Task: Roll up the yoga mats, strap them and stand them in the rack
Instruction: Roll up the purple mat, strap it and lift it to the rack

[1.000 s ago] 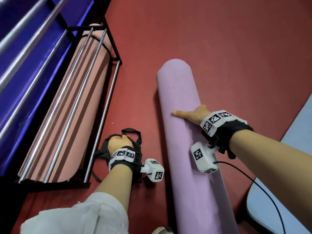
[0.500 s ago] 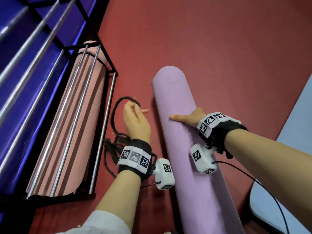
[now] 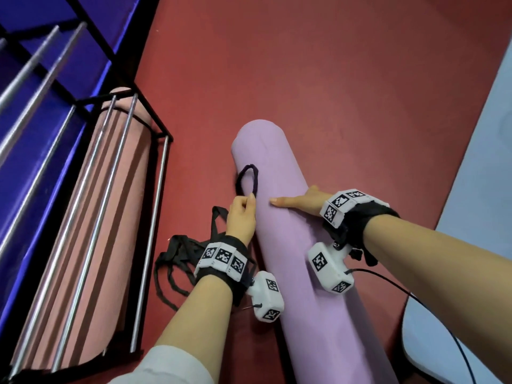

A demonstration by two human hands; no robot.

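Observation:
A rolled purple yoga mat [image 3: 293, 245] lies on the red floor, running from the middle of the view toward me. My right hand [image 3: 303, 202] rests on top of it, thumb stretched flat across the roll; its other fingers are hidden behind the roll. My left hand [image 3: 241, 214] pinches a black strap [image 3: 249, 180] whose loop stands up against the mat's left side near its far end. More black straps [image 3: 177, 261] lie in a tangle on the floor behind my left wrist. A rolled pink mat [image 3: 91, 206] with a black strap stands in the metal rack [image 3: 149, 217] on the left.
The rack's black frame and silver bars sit close to the left of my left arm. Blue matting [image 3: 41, 112] lies behind the rack. A pale blue mat [image 3: 465, 206] lies flat on the floor at the right. Red floor stretches beyond the purple roll.
My left hand has lifted a strap from the floor pile and carried it right and forward to the purple roll's side. My right hand has stayed on the roll.

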